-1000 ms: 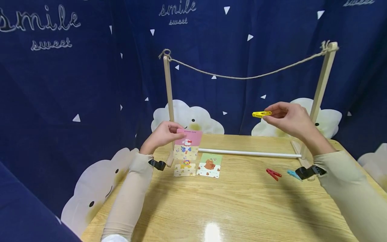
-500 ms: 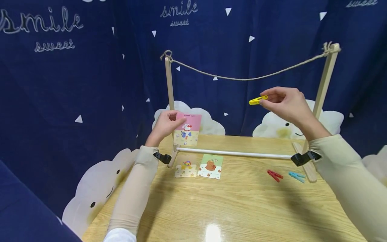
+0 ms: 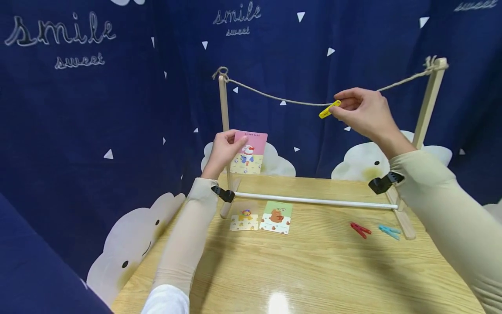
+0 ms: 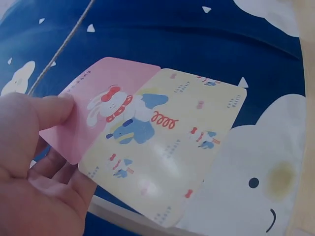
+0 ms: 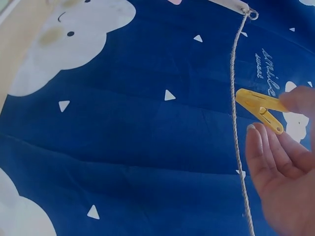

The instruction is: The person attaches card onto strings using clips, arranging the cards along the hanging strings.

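My left hand (image 3: 225, 150) pinches a pink and yellow card (image 3: 251, 152) by its upper left edge, thumb on the printed face. A rabbit in a red bow shows on the card (image 4: 162, 132) in the left wrist view. My right hand (image 3: 364, 109) holds a yellow clothespin (image 3: 329, 110) between thumb and fingers, its tip pointing down and left. The clothespin (image 5: 258, 108) has its nose right beside the twine (image 5: 235, 113) in the right wrist view. In the head view the twine (image 3: 270, 94) sags between two wooden posts, above the card.
Two more cards, a lion card (image 3: 244, 216) and a green bear card (image 3: 276, 217), lie on the wooden table (image 3: 298, 266). A red clothespin (image 3: 360, 230) and a blue clothespin (image 3: 389, 231) lie at right. A white bar (image 3: 313, 200) joins the wooden posts (image 3: 430, 102) low down.
The left hand has lifted the rabbit card up from above the lion card. The right hand has raised the yellow clothespin to the twine, tilting its tip downward.
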`<action>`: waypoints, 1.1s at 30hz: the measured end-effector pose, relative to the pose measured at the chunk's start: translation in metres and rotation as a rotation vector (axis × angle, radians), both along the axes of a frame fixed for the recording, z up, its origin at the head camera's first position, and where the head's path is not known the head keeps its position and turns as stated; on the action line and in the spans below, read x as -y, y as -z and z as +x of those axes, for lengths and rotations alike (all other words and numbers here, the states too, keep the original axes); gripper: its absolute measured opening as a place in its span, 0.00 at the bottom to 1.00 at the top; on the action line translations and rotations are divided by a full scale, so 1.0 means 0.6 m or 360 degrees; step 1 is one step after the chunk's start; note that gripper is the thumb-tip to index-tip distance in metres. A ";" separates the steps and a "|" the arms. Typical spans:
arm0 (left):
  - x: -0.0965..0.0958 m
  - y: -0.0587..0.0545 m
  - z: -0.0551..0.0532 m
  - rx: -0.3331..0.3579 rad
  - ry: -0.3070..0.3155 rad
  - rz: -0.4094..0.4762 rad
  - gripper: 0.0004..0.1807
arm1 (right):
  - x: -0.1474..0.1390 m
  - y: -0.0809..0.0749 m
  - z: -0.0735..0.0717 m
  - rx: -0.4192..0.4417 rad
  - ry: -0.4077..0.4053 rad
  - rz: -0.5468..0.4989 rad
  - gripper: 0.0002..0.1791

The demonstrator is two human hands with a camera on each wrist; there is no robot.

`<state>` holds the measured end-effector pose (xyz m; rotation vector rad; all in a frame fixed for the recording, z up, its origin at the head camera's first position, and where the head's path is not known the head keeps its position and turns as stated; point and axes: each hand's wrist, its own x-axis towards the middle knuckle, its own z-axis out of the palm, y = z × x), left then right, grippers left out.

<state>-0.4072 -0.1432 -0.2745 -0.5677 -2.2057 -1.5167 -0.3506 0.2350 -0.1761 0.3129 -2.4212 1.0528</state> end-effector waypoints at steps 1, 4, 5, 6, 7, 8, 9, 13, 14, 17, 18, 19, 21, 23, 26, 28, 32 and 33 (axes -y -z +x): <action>-0.003 -0.003 -0.002 0.0006 -0.0013 0.0017 0.12 | 0.001 -0.004 -0.003 0.0000 0.0005 0.0003 0.29; -0.011 -0.011 -0.009 0.0002 -0.0042 0.0044 0.12 | 0.006 -0.017 -0.013 0.0010 0.0026 0.0010 0.29; -0.014 -0.014 -0.010 -0.0002 -0.0048 0.0049 0.12 | 0.007 -0.022 -0.016 0.0013 0.0029 0.0011 0.29; -0.015 -0.017 -0.013 -0.0010 -0.0049 0.0055 0.12 | 0.009 -0.026 -0.019 0.0019 0.0032 0.0011 0.29; -0.017 -0.019 -0.015 -0.0015 -0.0054 0.0060 0.11 | 0.011 -0.031 -0.022 0.0026 0.0030 0.0012 0.29; -0.019 -0.021 -0.017 -0.0019 -0.0064 0.0061 0.11 | 0.015 -0.036 -0.024 0.0028 0.0024 0.0010 0.28; -0.020 -0.023 -0.019 -0.0026 -0.0075 0.0064 0.11 | 0.018 -0.041 -0.027 0.0031 0.0015 0.0010 0.28; -0.025 -0.029 -0.027 -0.0052 -0.0127 0.0098 0.11 | 0.034 -0.061 -0.036 0.0021 -0.0038 -0.0007 0.28; -0.026 -0.030 -0.028 -0.0050 -0.0140 0.0108 0.11 | 0.039 -0.065 -0.039 0.0016 -0.0052 -0.0010 0.28; -0.029 -0.033 -0.032 -0.0043 -0.0160 0.0159 0.11 | 0.054 -0.076 -0.046 -0.0010 -0.0076 0.0000 0.27; -0.030 -0.034 -0.034 -0.0041 -0.0166 0.0176 0.11 | 0.059 -0.078 -0.048 -0.0019 -0.0077 0.0012 0.27; -0.031 -0.036 -0.035 -0.0041 -0.0168 0.0195 0.11 | 0.063 -0.080 -0.050 -0.0023 -0.0078 0.0025 0.27; -0.031 -0.039 -0.038 -0.0048 -0.0167 0.0238 0.11 | 0.072 -0.082 -0.057 -0.0041 -0.0076 0.0042 0.27; -0.032 -0.042 -0.041 -0.0055 -0.0166 0.0268 0.11 | 0.080 -0.085 -0.064 -0.0059 -0.0075 0.0053 0.26; -0.033 -0.049 -0.045 -0.0076 -0.0160 0.0302 0.11 | 0.091 -0.093 -0.078 -0.0084 -0.0069 0.0047 0.23; -0.035 -0.054 -0.047 -0.0090 -0.0161 0.0308 0.11 | 0.099 -0.098 -0.085 -0.0101 -0.0065 0.0041 0.22; -0.039 -0.063 -0.046 -0.0089 -0.0219 0.0307 0.11 | 0.116 -0.109 -0.092 -0.0137 -0.0061 0.0045 0.22; -0.041 -0.066 -0.046 -0.0082 -0.0237 0.0309 0.11 | 0.120 -0.111 -0.093 -0.0147 -0.0064 0.0052 0.21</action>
